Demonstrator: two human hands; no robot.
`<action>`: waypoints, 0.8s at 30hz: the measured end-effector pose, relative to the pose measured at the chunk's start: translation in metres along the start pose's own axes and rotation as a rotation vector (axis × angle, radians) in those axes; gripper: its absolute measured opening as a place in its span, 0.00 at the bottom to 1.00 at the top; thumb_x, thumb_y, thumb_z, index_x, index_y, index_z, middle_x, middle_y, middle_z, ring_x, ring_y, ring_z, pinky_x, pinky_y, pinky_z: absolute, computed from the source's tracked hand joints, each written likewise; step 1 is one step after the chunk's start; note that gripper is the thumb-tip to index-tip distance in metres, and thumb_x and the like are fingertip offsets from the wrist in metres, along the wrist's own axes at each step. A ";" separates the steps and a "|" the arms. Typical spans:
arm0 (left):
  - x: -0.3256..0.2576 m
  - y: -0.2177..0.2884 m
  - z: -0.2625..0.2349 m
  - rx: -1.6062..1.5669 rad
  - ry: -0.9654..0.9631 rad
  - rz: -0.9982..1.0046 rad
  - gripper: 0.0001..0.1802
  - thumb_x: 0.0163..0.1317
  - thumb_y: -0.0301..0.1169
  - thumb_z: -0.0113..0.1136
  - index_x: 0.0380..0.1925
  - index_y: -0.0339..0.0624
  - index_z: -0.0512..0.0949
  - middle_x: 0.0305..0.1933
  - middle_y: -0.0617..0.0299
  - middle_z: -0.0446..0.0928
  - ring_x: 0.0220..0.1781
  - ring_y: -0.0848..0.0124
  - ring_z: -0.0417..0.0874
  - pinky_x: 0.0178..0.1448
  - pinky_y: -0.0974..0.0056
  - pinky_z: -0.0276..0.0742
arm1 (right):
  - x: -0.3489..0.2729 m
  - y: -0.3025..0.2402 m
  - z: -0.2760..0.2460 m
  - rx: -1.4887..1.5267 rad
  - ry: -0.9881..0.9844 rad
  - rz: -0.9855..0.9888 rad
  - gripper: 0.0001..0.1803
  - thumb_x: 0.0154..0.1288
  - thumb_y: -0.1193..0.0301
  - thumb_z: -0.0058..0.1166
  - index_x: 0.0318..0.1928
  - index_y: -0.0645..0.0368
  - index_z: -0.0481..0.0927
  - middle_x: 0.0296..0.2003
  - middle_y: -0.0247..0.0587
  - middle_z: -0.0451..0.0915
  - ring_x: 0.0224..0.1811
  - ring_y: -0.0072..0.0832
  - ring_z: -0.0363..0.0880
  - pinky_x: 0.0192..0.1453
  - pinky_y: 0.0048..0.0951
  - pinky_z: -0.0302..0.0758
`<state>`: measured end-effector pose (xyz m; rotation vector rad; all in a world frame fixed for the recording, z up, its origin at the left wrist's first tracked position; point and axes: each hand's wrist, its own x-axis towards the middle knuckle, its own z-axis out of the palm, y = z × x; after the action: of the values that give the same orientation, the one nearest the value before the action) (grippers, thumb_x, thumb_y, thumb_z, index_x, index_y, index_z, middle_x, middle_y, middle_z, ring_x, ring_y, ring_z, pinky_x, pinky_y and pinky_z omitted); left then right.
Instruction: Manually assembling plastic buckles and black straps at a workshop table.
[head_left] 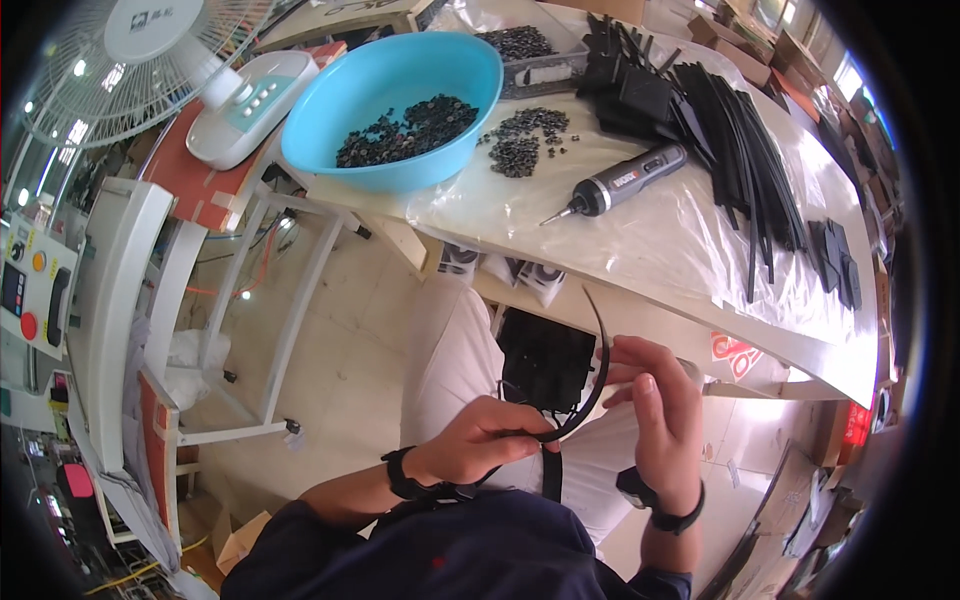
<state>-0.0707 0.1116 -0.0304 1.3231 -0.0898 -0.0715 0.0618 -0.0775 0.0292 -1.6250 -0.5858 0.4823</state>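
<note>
Bowl [392, 95] left of screwdriver [622, 183]

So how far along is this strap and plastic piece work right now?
Done: hard to tell; no finished pieces show clearly. In hand: the left hand and right hand bend a thin black strip over the lap, beside a black square part. Left: a big pile of black strips on the table, small black bits in the blue bowl, and the electric screwdriver lying unused.
</note>
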 end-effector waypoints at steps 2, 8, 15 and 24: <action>0.002 -0.014 0.012 -0.039 -0.049 -0.147 0.10 0.65 0.21 0.53 0.43 0.31 0.82 0.34 0.63 0.80 0.34 0.79 0.74 0.39 0.72 0.68 | -0.002 0.010 0.002 0.070 0.071 -0.001 0.17 0.73 0.77 0.47 0.58 0.70 0.75 0.44 0.47 0.83 0.43 0.25 0.82 0.42 0.25 0.79; 0.016 -0.023 0.025 -0.021 -0.269 -0.395 0.11 0.68 0.23 0.54 0.47 0.32 0.79 0.39 0.62 0.80 0.41 0.76 0.77 0.49 0.70 0.73 | -0.004 0.023 -0.006 0.200 0.253 -0.015 0.11 0.65 0.85 0.57 0.47 0.67 0.76 0.41 0.41 0.82 0.40 0.19 0.80 0.38 0.19 0.78; 0.066 0.000 0.044 -0.097 0.100 -0.026 0.16 0.72 0.22 0.51 0.58 0.32 0.74 0.55 0.59 0.78 0.59 0.72 0.77 0.62 0.65 0.72 | -0.015 0.036 -0.004 0.149 0.277 -0.045 0.15 0.60 0.86 0.62 0.45 0.66 0.73 0.37 0.39 0.83 0.34 0.22 0.85 0.39 0.21 0.80; 0.084 -0.012 0.057 -0.021 0.305 -0.208 0.10 0.74 0.30 0.54 0.42 0.34 0.81 0.33 0.61 0.80 0.35 0.77 0.79 0.39 0.72 0.74 | 0.018 0.013 -0.146 -0.325 0.537 -0.182 0.05 0.69 0.79 0.54 0.43 0.61 0.80 0.34 0.34 0.84 0.36 0.19 0.83 0.36 0.18 0.74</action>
<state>0.0068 0.0453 -0.0267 1.3054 0.3074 -0.0458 0.1674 -0.1810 0.0358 -1.8885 -0.4085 -0.1982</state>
